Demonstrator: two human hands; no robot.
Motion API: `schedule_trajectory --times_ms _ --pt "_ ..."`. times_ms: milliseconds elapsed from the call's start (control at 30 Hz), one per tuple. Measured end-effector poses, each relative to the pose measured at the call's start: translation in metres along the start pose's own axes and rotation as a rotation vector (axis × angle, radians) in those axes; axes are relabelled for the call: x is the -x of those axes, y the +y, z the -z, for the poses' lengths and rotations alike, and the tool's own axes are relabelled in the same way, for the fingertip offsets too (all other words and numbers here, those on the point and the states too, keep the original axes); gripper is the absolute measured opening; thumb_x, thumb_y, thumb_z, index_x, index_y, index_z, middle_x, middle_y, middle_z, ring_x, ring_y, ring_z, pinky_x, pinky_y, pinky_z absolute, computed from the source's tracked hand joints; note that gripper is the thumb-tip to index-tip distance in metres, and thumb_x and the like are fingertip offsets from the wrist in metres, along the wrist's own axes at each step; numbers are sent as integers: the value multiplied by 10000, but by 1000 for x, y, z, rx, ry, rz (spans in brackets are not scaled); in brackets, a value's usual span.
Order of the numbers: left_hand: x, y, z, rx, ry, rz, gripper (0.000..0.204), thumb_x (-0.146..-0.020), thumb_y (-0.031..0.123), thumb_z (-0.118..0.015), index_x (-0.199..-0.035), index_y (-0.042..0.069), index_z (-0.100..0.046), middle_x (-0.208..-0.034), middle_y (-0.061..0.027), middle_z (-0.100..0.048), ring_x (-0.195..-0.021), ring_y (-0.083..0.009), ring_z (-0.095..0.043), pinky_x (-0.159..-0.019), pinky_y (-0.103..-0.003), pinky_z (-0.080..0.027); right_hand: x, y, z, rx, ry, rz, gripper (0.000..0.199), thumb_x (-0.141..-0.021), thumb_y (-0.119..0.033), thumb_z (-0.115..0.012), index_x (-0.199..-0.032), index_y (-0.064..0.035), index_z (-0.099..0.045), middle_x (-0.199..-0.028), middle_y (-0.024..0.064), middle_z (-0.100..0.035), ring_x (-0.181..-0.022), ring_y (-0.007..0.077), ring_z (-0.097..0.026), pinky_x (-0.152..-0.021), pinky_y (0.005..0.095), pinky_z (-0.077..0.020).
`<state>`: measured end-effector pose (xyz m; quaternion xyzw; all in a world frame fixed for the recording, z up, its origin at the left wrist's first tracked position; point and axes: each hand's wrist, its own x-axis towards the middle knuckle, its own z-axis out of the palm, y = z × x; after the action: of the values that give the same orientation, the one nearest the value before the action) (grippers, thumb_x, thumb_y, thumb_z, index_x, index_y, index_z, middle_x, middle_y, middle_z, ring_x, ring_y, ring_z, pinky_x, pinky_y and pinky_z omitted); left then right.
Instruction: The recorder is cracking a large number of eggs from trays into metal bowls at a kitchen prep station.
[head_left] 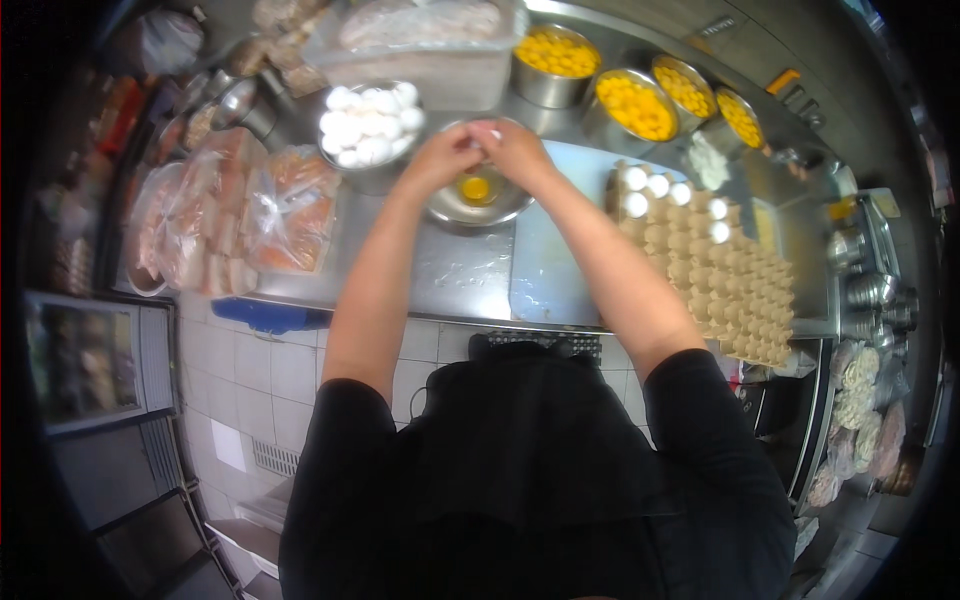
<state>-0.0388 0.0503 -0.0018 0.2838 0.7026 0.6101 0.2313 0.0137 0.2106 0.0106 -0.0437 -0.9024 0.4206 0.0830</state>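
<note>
While an egg (484, 133) is clasped between both hands, left (448, 150) and right (516, 146), pressed together, the bowl (478, 200) lies directly beneath, toward 6 o'clock.

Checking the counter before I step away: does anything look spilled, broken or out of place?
Nothing stands out. Both hands hold an egg over the metal bowl, yolk inside; the egg tray lies flat.

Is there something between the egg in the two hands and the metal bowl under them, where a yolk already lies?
Nothing visible is in the way. Both hands, left hand and right hand, hold the egg directly above the open metal bowl, over the yolk, with only free air between.
</note>
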Motion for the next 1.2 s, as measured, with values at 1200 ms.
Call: schedule_trajectory --times_ms 1200 --pt "41 44 83 -1233 588 148 537 -819 305 -685 -1341 248 -572 -1381 -111 -508 -1258 -318 -473 -1025 -496 -370 8 1 26 -445 -6 -163 336 -919 -298 -628 -1132 -40 -649 -890 46 -678 -743 130 -646 -628 280 -523"
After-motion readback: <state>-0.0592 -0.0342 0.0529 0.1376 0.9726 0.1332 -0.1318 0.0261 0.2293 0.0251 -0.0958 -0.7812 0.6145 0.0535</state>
